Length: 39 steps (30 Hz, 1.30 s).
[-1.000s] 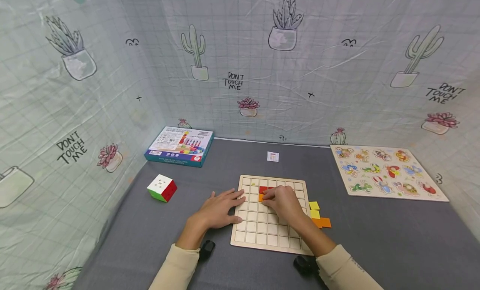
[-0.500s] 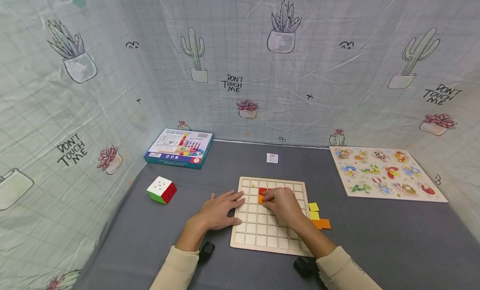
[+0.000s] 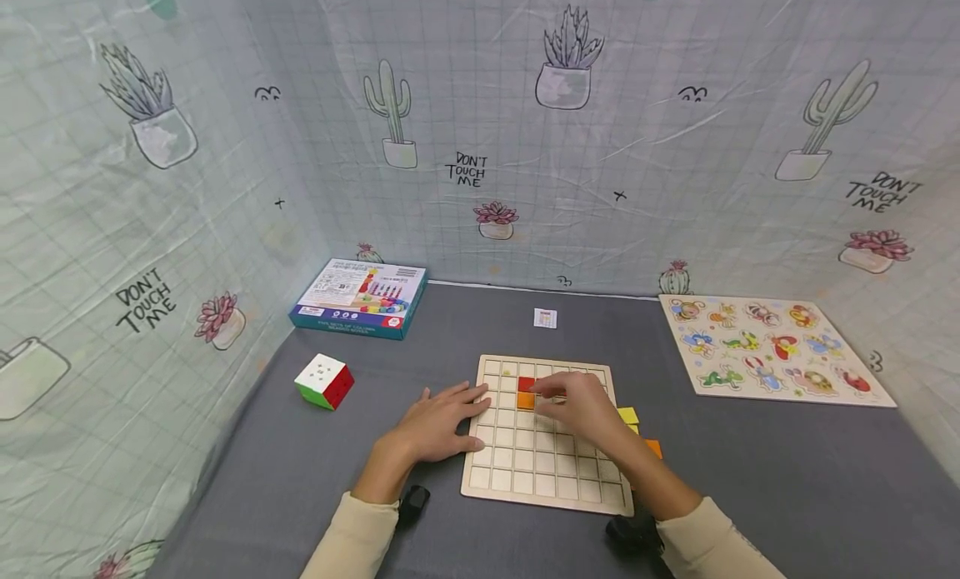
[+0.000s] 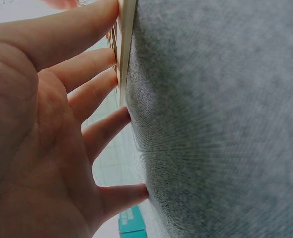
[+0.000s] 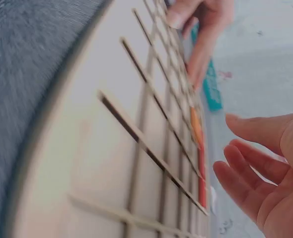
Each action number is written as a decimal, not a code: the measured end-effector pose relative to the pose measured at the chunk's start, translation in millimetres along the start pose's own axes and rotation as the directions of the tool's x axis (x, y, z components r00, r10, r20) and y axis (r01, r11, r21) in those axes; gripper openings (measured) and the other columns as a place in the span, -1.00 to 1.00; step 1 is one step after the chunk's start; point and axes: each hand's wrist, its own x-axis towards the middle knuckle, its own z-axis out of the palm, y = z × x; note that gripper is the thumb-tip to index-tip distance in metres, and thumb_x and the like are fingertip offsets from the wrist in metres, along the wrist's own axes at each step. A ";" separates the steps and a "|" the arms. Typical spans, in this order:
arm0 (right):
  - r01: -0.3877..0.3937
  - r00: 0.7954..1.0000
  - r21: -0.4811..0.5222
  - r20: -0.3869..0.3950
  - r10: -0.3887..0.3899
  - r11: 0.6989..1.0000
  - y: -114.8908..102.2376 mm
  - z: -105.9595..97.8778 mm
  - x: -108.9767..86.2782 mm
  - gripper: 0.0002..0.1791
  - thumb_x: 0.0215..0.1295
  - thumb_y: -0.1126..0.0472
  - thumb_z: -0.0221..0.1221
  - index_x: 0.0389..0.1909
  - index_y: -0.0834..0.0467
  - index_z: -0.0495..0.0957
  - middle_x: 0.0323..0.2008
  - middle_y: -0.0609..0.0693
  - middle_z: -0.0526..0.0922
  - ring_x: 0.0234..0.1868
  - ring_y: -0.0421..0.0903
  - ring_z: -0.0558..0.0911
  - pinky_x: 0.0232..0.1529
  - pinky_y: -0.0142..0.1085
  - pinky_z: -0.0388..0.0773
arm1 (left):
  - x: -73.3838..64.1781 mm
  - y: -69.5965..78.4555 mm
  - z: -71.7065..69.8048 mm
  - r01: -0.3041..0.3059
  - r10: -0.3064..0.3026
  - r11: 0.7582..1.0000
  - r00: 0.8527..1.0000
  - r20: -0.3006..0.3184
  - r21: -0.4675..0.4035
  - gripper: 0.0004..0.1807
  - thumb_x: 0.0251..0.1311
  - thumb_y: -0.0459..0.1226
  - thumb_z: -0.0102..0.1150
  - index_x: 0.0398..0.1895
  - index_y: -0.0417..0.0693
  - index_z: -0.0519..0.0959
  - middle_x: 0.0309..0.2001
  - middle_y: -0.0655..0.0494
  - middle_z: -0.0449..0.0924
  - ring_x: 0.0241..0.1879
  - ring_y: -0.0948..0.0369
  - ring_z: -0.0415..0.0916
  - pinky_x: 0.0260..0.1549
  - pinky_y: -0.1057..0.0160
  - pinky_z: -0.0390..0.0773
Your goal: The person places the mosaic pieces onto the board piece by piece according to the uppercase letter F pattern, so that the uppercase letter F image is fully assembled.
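A square wooden grid board (image 3: 513, 477) lies on the grey cloth in the head view. My left hand (image 3: 438, 425) rests on its left edge with fingers spread; the left wrist view shows the fingertips at the board's rim and the cloth. An orange tile (image 3: 526, 401) sits in a cell of the board, directly below a red tile (image 3: 527, 384). Just right of these tiles hovers my right hand (image 3: 585, 406), its thumb (image 5: 251, 128) and fingers apart with nothing between them. More red shows along the row in the right wrist view, partly hidden by the hand in the head view.
Yellow tiles (image 3: 628, 415) and orange tiles (image 3: 654, 447) lie off the board's right edge, partly behind my right forearm. A puzzle cube (image 3: 325, 381) and a flat box (image 3: 360, 297) stand left. A small printed card (image 3: 545, 318) lies behind the board, an insect puzzle (image 3: 776, 346) far right.
My right hand has let go of the orange tile and drawn back to the right, uncovering it in its cell. The left hand stays on the board's edge.
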 end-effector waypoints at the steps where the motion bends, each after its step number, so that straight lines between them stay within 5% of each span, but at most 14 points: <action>1: 0.008 1.000 -0.002 0.001 -0.008 1.000 0.5 -4.8 -1.0 -0.70 0.16 0.29 0.44 -0.05 0.13 0.78 -0.07 0.02 0.82 -0.05 0.00 0.77 -0.04 -0.10 0.73 | 0.1 -0.1 0.1 -0.001 0.001 1.000 1.000 -0.001 0.001 -0.27 0.26 0.06 0.33 0.50 0.18 0.39 0.60 0.23 0.20 0.63 0.02 0.08 0.47 -0.50 0.01; 9: 0.042 0.999 -0.040 -0.032 -0.043 0.998 15.8 -45.8 -16.0 -0.63 0.24 0.25 0.40 0.08 0.19 0.71 0.03 0.15 0.78 0.02 0.13 0.75 -0.14 -0.17 0.77 | -0.6 -1.1 0.1 -0.007 0.006 1.000 1.000 -0.004 -0.013 -0.27 0.28 0.04 0.32 0.50 0.17 0.37 0.61 0.23 0.19 0.63 0.02 0.07 0.47 -0.50 -0.01; 17: -0.051 0.996 -0.063 -0.078 0.046 0.997 45.1 -72.0 -50.8 -0.60 0.26 0.25 0.38 0.12 0.23 0.68 0.01 0.24 0.76 -0.03 0.17 0.77 -0.22 -0.20 0.77 | -1.0 -0.4 0.4 -0.011 0.011 1.000 1.000 -0.001 -0.011 -0.27 0.28 0.04 0.31 0.51 0.17 0.37 0.61 0.22 0.19 0.63 0.01 0.07 0.47 -0.50 -0.02; 27: -0.176 0.984 -0.123 -0.053 0.171 0.977 82.5 -77.4 -87.5 -0.52 0.21 0.06 0.43 0.12 0.17 0.69 0.04 0.21 0.77 0.02 0.15 0.76 -0.13 -0.12 0.75 | 2.2 -0.5 0.3 -0.022 0.022 1.000 1.000 -0.004 -0.001 -0.26 0.28 0.05 0.30 0.51 0.16 0.36 0.61 0.21 0.19 0.63 0.01 0.07 0.46 -0.51 0.00; 39: -0.204 0.977 -0.165 0.030 0.212 0.965 100.8 -72.8 -98.2 -0.44 0.06 0.03 0.51 0.13 0.06 0.71 0.13 0.22 0.73 -0.11 0.01 0.77 -0.16 -0.11 0.73 | 1.2 -0.9 2.0 -0.007 0.007 1.000 1.000 0.000 -0.009 -0.26 0.28 0.04 0.30 0.51 0.17 0.36 0.61 0.22 0.19 0.64 0.02 0.05 0.47 -0.50 -0.02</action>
